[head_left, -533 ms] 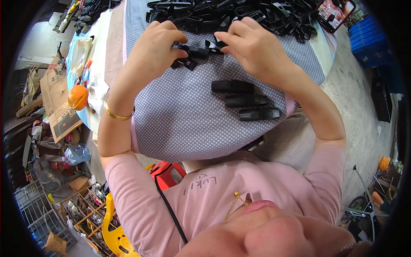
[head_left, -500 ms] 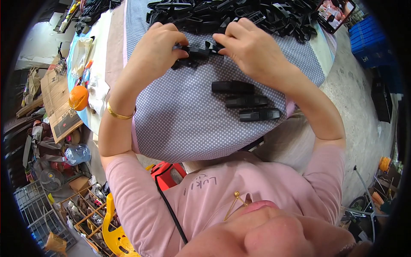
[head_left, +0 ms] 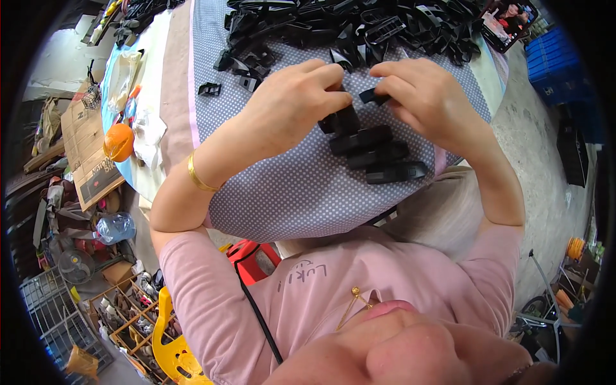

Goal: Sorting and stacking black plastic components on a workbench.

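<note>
My left hand [head_left: 298, 96] has its thumb and fingers closed on a black plastic piece [head_left: 346, 120], which it partly covers. To its right, my right hand [head_left: 423, 99] pinches a small dark plastic part [head_left: 372, 96] between thumb and fingers. Just below the hands, three longer black plastic pieces lie in a slanting row: an upper one [head_left: 369, 138], a middle one [head_left: 380, 155] and a lower one [head_left: 396, 172]. The piece in my left hand is right by the upper end of this row. Fingers hide the exact shape of both held parts.
A large heap of black plastic parts [head_left: 308, 29] covers the far side of the dotted cloth [head_left: 269, 192]. A loose small part [head_left: 209, 89] lies left of my hand. A phone [head_left: 507, 22] stands far right; an orange ball-like thing [head_left: 119, 142] sits at the left.
Both hands have come nearer; the left also moved right. The left now holds a black piece beside the row, and the right holds a small part. Loose parts now show at the upper left.
</note>
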`<action>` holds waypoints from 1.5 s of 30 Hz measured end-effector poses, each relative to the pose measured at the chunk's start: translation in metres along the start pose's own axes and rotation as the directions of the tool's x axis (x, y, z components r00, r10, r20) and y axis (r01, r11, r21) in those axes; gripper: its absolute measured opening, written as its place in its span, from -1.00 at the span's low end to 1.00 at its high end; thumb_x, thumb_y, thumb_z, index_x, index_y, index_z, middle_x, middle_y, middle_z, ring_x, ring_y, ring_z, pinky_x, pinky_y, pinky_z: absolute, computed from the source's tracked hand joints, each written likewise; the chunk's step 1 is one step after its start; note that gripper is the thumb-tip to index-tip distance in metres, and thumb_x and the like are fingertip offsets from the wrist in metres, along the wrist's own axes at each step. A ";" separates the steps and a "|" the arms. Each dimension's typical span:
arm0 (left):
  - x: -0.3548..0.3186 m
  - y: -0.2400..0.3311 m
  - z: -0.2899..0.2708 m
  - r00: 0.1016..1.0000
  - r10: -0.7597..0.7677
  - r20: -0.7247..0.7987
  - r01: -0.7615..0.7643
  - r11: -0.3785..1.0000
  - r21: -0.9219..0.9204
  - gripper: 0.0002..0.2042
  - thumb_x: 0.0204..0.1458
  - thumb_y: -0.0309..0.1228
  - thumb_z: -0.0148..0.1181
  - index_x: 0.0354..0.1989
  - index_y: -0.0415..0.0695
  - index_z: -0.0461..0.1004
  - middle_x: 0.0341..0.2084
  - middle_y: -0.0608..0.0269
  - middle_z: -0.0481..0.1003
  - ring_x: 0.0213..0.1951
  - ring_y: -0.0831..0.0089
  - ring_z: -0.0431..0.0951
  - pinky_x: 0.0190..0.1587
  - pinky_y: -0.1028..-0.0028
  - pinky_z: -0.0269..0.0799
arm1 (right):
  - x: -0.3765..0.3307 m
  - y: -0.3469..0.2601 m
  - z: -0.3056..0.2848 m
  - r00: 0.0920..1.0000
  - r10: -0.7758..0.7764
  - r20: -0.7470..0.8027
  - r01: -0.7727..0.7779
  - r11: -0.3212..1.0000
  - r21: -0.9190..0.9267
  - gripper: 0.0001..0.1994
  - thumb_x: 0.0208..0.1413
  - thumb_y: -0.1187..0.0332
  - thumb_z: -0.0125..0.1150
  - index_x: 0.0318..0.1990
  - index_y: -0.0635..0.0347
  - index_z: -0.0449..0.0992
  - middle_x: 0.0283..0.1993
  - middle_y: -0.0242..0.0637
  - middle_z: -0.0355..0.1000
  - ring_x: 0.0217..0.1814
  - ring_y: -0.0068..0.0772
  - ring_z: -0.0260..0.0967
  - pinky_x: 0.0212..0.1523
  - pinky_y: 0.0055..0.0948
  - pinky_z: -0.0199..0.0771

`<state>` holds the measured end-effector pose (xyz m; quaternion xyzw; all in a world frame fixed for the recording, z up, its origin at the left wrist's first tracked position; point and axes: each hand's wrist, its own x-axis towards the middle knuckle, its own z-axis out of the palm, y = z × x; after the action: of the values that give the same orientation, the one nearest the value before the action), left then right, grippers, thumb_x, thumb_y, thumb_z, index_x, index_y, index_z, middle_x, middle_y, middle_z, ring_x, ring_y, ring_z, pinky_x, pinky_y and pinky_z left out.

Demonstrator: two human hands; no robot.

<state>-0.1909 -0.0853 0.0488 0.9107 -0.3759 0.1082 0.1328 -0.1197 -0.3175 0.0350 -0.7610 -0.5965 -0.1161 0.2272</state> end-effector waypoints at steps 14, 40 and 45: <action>0.005 0.013 0.019 0.968 -0.244 -0.063 0.211 0.920 -0.329 -0.72 -0.15 -0.55 0.27 -0.21 -0.20 0.45 -0.28 0.11 0.50 -0.19 0.17 0.50 -0.10 0.34 0.42 | -0.013 0.002 -0.015 0.984 0.175 -0.020 -0.174 0.984 0.032 -0.73 -0.16 0.57 0.28 -0.21 0.27 0.51 -0.23 -0.17 0.50 -0.19 -0.12 0.44 -0.18 -0.32 0.44; 0.008 0.010 0.030 0.953 -0.274 -0.129 0.214 0.910 -0.354 -0.87 -0.18 -0.46 0.31 -0.46 -0.25 0.56 -0.47 0.18 0.47 -0.32 0.19 0.47 -0.27 0.30 0.41 | -0.006 -0.006 0.001 0.995 0.103 -0.014 -0.101 0.988 0.117 -0.76 -0.26 0.52 0.35 -0.32 0.29 0.57 -0.34 -0.20 0.51 -0.30 -0.15 0.45 -0.27 -0.31 0.43; 0.013 0.002 0.020 0.984 -0.174 -0.039 0.155 0.944 -0.290 -0.85 -0.16 -0.41 0.34 -0.42 -0.19 0.56 -0.46 0.20 0.47 -0.27 0.22 0.43 -0.19 0.30 0.38 | -0.006 -0.003 -0.002 0.992 0.125 -0.015 -0.121 0.980 0.161 -0.77 -0.26 0.53 0.33 -0.33 0.29 0.56 -0.34 -0.19 0.50 -0.30 -0.13 0.45 -0.29 -0.31 0.43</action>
<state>-0.1818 -0.1019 0.0344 0.9063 -0.3058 0.0702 0.2832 -0.1240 -0.3230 0.0345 -0.7744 -0.5526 -0.0633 0.3015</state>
